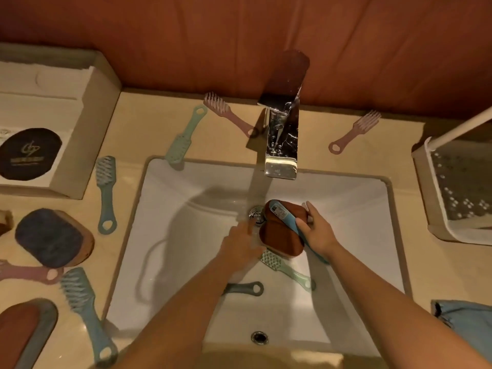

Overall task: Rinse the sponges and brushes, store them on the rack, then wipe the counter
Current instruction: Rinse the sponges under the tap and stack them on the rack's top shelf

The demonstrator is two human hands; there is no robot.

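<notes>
Over the white sink [186,182], my right hand [316,230] grips a brown sponge [282,233] together with a blue brush handle [285,217], held below the chrome faucet [281,145] near the drain [256,214]. My left hand [241,243] reaches in beside the sponge with fingers spread, blurred, touching its left edge. A light green brush [282,267] and a grey-green handle [245,288] lie in the basin under my arms. The white rack [436,206] stands on the counter at the right.
Several brushes lie on the counter: green ones [183,139] [106,190] [85,310] at left, pink ones [229,113] [354,131] by the faucet. A dark sponge [50,237] and a brown sponge [21,331] sit at left near a box [87,123]. A blue cloth [466,326] lies at right.
</notes>
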